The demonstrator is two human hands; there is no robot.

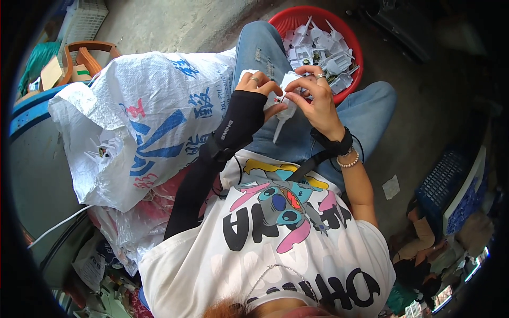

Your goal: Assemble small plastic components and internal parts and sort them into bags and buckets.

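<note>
Above my lap, a white plastic part (287, 113) with a long thin prong is held between my two hands. My left hand (258, 87), in a black sleeve, has its fingers curled round the part's left side. My right hand (316, 94) pinches at its upper right side with thumb and forefinger; what exactly lies between these fingertips is too small to make out. A small reddish spot shows on the part between the hands. Just beyond my right hand, a red basket (357, 49) holds several similar white plastic parts (324, 49).
At my left stands a large white woven sack (159, 95) with more white parts (104, 152) at its opening. A blue-rimmed container (32, 103) and a brown curved frame (90, 55) lie beyond it. A dark blue crate (441, 172) is on the right, near a paper scrap (391, 187).
</note>
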